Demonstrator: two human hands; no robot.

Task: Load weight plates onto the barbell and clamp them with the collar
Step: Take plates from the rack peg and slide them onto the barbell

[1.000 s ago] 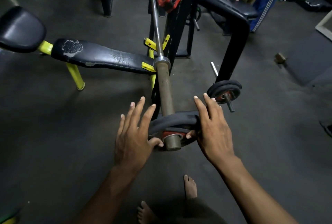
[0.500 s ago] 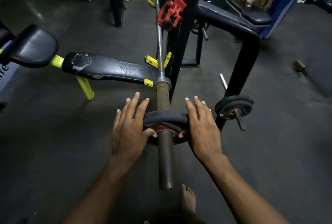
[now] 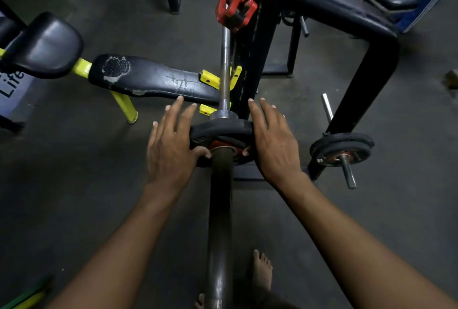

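Long steel barbell point(image 3: 220, 209) is seen running along the 6-to-12 o'clock line, thick dark sleeve end toward the camera at 6, thin shaft pointing away to 12. Black rubber-rimmed round weight plate with red hub point(image 3: 220, 128) is threaded on the sleeve at frame centre, its face square to the bar axis, pressed up against the bar's silver shoulder ring point(image 3: 223, 115). Plate is flanked by both hands, held apart on opposite rims: left hand point(image 3: 171, 145) at the plate's 9 o'clock, fingers straight and splayed past the rim, thumb laid on the near face by the hub; right hand point(image 3: 275, 142) at 3 o'clock, fingers straight, thumb likewise on the near face. Plate is pressed, not wrapped. Red plastic clamp collar point(image 3: 239, 1) is seen at 12 o'clock, by the thin shaft and the black upright; whether it is clipped on the bar cannot be told. Black padded bench with yellow frame point(image 3: 148, 80) lies at 10 o'clock. Second black weight plate on a short storage peg point(image 3: 342, 150) is at 3 o'clock, well apart from the bar. Bare foot point(image 3: 262, 269) is at 6 o'clock, just right of the sleeve.
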